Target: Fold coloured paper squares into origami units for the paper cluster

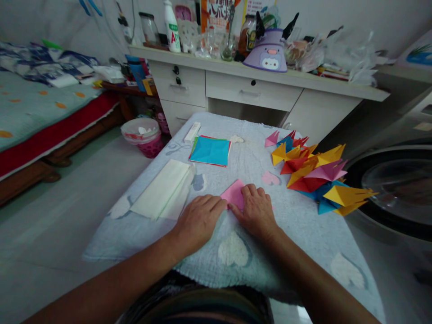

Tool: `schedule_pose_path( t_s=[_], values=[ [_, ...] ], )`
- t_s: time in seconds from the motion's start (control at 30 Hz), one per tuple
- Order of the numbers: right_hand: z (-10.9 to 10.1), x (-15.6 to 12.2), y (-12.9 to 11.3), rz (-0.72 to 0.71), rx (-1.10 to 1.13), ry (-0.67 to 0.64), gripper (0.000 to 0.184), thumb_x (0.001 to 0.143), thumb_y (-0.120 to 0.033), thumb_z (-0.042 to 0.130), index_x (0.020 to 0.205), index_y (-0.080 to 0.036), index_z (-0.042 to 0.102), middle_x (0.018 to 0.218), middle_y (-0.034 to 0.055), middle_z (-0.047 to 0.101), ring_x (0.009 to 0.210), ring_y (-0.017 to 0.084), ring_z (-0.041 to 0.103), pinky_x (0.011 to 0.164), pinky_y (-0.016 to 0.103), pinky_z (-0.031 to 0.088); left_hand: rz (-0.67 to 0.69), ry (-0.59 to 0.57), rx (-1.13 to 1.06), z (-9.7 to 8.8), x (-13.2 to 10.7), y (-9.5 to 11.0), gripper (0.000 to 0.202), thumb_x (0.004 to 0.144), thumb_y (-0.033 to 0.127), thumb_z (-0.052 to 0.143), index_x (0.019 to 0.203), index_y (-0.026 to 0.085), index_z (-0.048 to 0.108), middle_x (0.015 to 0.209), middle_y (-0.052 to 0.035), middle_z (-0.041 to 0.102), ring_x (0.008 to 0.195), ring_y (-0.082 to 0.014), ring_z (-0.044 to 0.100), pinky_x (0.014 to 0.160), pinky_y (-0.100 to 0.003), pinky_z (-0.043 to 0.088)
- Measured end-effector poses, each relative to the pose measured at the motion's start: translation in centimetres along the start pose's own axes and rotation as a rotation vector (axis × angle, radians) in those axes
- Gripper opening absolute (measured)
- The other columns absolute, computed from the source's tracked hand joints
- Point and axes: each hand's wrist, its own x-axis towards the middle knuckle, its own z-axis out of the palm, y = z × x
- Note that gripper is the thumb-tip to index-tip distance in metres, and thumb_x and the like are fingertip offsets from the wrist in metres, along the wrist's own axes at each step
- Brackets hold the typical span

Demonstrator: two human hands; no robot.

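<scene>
Here on the pale cloth, the pink paper lies right between both hands — the right hand holds it down, fingers curled over its right side. The left hand meets the left corner, fingers close together; whether it grips, I can't tell. Beyond sits the blue-topped stack — bright folded figures crowd the right.

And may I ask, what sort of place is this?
Most likely a room in a home, perhaps a bedroom: a bed stands at the left, a white desk with drawers by the wall, and an apparent front-loading washing machine at the right.
</scene>
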Motion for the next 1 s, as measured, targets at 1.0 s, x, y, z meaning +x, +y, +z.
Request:
schedule_pose_path(
  t_s=[1.0],
  values=[
    [1.3,-3.2,9.8,0.182,0.050,0.057,0.074,0.091,-0.047,0.050,0.154,-0.026,0.016,0.134,0.0164,0.049,0.116,0.037,0.047,0.092,0.055,0.039,0.095,-0.185,0.080,1.3,0.9,1.8,0.046,0.091,0.043,0.057,0.132,0.025,0.047,0.118,-0.0047,0.058,0.107,-0.0245,0.050,0.086,-0.039,0.038]
  ],
)
